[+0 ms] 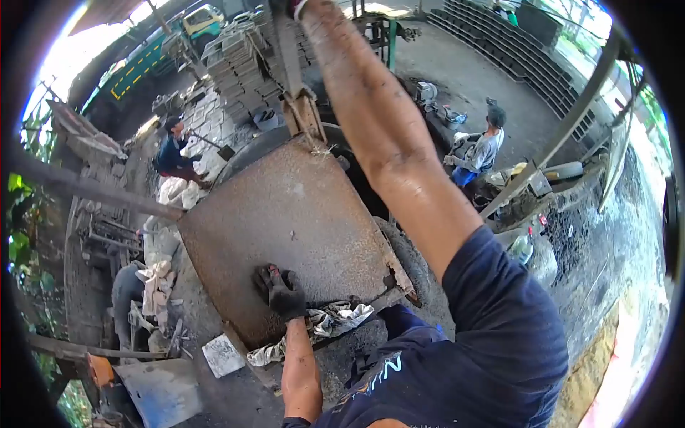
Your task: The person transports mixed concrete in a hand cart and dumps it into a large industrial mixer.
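Observation:
My left hand, in a dark glove, lies flat with fingers apart on a big rusty metal plate that tilts up away from me. A dirty white rag is bunched along the plate's near edge, just right of that hand. My right arm reaches up to the top edge of the view. Only the glove cuff of my right hand shows there, next to a metal bar that joins the plate's far end. Its fingers are cut off by the frame.
A person with a shovel works at the left, and another person crouches at the right. Stacked concrete blocks stand behind, with more rows at the top right. A green and yellow truck is parked far left. Dark, dusty ground lies below.

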A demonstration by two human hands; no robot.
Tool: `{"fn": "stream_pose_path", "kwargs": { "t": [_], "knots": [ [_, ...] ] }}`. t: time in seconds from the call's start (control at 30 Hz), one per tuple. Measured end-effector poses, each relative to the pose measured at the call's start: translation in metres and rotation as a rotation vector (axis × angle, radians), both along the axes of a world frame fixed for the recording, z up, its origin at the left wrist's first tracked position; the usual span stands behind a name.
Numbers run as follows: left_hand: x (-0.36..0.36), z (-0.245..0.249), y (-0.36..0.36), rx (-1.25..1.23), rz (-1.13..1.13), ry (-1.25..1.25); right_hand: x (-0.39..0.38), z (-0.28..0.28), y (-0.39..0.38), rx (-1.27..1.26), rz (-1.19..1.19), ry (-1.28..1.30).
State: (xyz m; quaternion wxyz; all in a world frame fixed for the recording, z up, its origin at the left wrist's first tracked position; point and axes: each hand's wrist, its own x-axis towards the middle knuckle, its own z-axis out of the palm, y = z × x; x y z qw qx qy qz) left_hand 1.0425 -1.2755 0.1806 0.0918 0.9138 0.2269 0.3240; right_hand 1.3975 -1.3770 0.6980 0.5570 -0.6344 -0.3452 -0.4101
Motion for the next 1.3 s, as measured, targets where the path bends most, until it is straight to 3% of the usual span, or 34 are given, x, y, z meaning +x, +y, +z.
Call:
{"fn": "stream_pose_path", "kwargs": {
  "t": [0.17, 0.23, 0.27, 0.33, 0.4, 0.47, 0.5, 0.53, 0.57, 0.6, 0.67, 0.77, 0.87, 0.93, 0.97, 1.13, 1.2, 1.3],
  "knots": [
    [-0.014, -0.005, -0.001, -0.042, -0.096, -0.040, -0.024, 0.003, -0.029, 0.023, 0.073, 0.059],
    [-0.030, -0.002, 0.005, -0.650, -0.193, -0.257, -0.024, 0.008, -0.032, -0.019, -0.017, -0.020],
    [-0.046, -0.010, 0.035, -0.419, -0.208, -0.188, -0.025, 0.008, -0.037, -0.075, -0.094, -0.098],
    [-0.073, 0.029, 0.067, -0.512, -0.302, -0.427, -0.049, 0.005, -0.055, -0.022, -0.068, -0.109],
    [-0.087, 0.087, 0.120, -0.248, -0.185, -0.561, -0.078, 0.003, -0.068, 0.079, 0.013, -0.140],
    [-0.130, 0.142, 0.225, 0.178, 0.028, -0.453, -0.090, 0.005, -0.076, 0.074, -0.022, -0.122],
    [-0.141, 0.206, 0.205, 0.094, -0.021, -0.654, -0.089, 0.006, -0.080, -0.147, -0.314, -0.404],
    [-0.151, 0.272, 0.183, 0.026, -0.085, -0.861, -0.089, 0.006, -0.080, -0.107, -0.308, -0.434],
    [-0.172, 0.305, 0.218, 0.404, -0.028, -0.757, -0.092, 0.006, -0.081, -0.066, -0.302, -0.465],
    [-0.191, 0.339, 0.244, 0.509, -0.001, -0.762, -0.096, 0.007, -0.081, -0.027, -0.297, -0.496],
    [-0.224, 0.406, 0.283, 0.712, 0.068, -0.759, -0.136, 0.000, -0.100, 0.166, 0.282, -0.020],
    [-0.245, 0.472, 0.284, 0.878, 0.147, -0.725, -0.146, -0.007, -0.107, 0.146, 0.134, -0.135],
    [-0.260, 0.512, 0.281, 0.950, 0.173, -0.710, -0.163, -0.014, -0.121, 0.078, 0.026, -0.112],
    [-0.270, 0.530, 0.278, 0.980, 0.185, -0.696, -0.182, -0.018, -0.126, 0.034, -0.206, -0.103],
    [-0.275, 0.537, 0.275, 0.996, 0.190, -0.685, -0.157, -0.026, -0.108, 0.226, -0.261, -0.164],
    [-0.287, 0.569, 0.261, 1.063, 0.177, -0.668, -0.210, -0.037, -0.151, 0.044, 0.009, -0.260],
    [-0.296, 0.577, 0.252, 1.088, 0.176, -0.661, -0.231, -0.042, -0.159, 0.013, -0.137, -0.399],
    [-0.311, 0.587, 0.242, 1.123, 0.170, -0.657, -0.265, -0.054, -0.169, 0.014, -0.042, -0.355]
  ]
}}
